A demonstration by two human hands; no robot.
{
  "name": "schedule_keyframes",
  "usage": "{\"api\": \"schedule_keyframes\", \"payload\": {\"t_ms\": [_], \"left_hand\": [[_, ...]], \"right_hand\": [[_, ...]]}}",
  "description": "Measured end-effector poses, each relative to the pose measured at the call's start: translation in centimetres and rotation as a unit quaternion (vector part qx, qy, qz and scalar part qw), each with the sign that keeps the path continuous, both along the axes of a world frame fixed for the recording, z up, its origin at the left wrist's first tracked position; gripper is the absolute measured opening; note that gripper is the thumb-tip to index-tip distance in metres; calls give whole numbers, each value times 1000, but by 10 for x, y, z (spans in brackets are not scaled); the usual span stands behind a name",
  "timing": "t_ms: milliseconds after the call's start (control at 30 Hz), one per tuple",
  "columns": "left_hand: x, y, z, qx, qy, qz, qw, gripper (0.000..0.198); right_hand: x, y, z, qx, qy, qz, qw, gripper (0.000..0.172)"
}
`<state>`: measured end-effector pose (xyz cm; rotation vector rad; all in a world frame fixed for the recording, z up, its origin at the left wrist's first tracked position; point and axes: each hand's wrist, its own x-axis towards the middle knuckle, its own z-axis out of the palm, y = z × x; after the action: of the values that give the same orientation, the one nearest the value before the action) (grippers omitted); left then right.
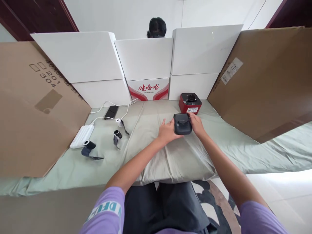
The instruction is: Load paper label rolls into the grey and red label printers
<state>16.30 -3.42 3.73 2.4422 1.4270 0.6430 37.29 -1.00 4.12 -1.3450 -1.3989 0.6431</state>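
Observation:
A small dark boxy device with rounded corners and a lid-like upper part (182,124) is held between both hands above the cloth. My left hand (167,131) grips its left side, with the fingers reaching along its lower edge. My right hand (196,124) is closed on its upper right corner, the fingertips partly hidden behind it. Just beyond the device stands a red box-shaped unit with a black top (190,103), bearing a white label on its front.
White boxes (143,58) wall off the back, with cardboard panels (263,81) at both sides. On the left lie several small rolls with dark loose strips (117,134), a white power strip (82,136) with cables, and a black phone-like slab (111,112). A person's head (157,27) shows behind.

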Motion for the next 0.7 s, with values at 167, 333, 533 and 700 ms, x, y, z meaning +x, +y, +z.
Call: {"api": "schedule_keyframes", "payload": {"t_ms": [167, 333, 533, 700], "left_hand": [[90, 10, -8, -18, 45, -58, 997, 113], [125, 4, -27, -37, 42, -55, 997, 118], [91, 33, -23, -82, -89, -26, 992, 96], [100, 133, -5, -236, -434, 83, 865, 88]], "right_hand": [[71, -9, -21, -33, 55, -74, 995, 85], [104, -9, -36, -61, 55, -80, 993, 90], [130, 28, -13, -135, 62, -65, 987, 61], [128, 88, 18, -149, 74, -1, 986, 39]]}}
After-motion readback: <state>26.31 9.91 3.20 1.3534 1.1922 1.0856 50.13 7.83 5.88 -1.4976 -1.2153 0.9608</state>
